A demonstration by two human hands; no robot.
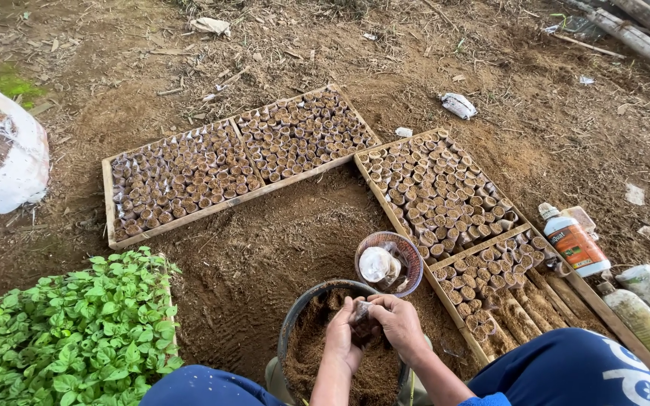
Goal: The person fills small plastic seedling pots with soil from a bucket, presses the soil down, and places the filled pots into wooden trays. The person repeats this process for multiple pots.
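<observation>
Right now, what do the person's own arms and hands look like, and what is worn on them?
Both are bare: the left hand and the right hand wear no gloves, and no ring, watch or bracelet shows. The forearms are uncovered down to the lower edge of the picture, where only a small strip of blue cloth appears by the right arm. Blue trousers with a white marking cover the knees on either side.

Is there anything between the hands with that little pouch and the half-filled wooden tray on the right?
Nothing visible. Both hands hold the small clear plastic pouch over the black soil bucket; only bare soil separates them from the tray's open end.
</observation>
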